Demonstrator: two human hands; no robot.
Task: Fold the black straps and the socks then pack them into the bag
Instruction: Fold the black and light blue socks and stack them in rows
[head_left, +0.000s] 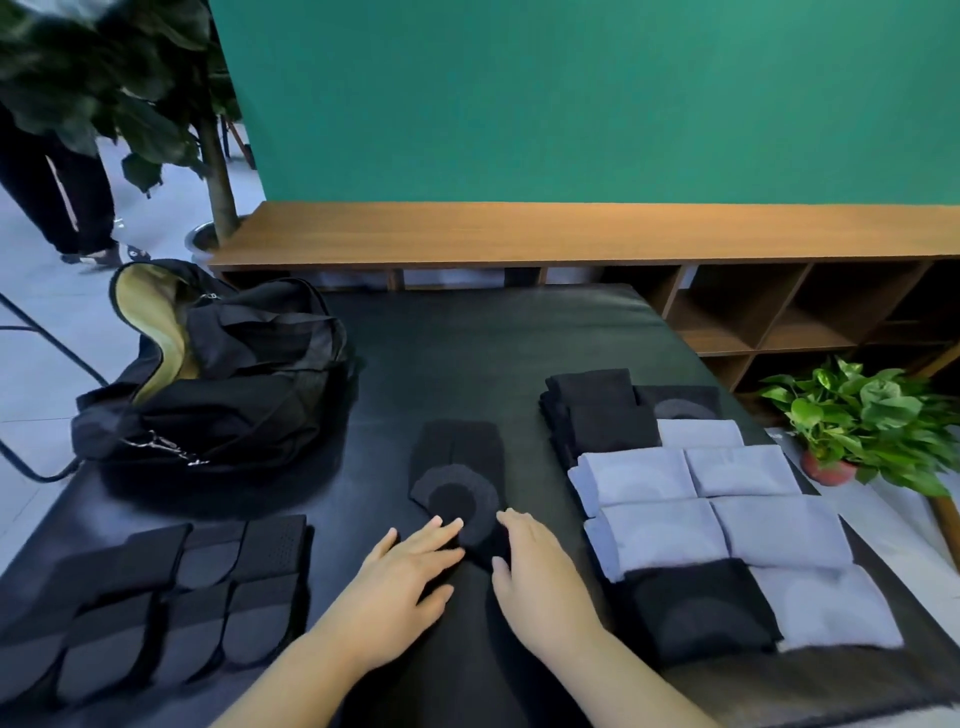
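Observation:
A black sock (460, 467) with a round heel patch lies flat in the middle of the black table (467, 338). My left hand (410, 566) rests with straight fingers on its near end. My right hand (535, 566) lies flat beside it, fingertips touching the sock's near right edge. Folded black straps (171, 592) lie in rows at the near left. Folded socks, light blue (727, 514) and black (602, 415), are stacked in rows on the right. The black bag (218, 379) sits open at the far left, its yellow lining showing.
A wooden shelf unit (571, 234) runs behind the table, in front of a green wall. A small potted plant (857, 421) stands on the floor at the right. A tall plant (156, 93) and a person's legs (57, 197) are at the far left.

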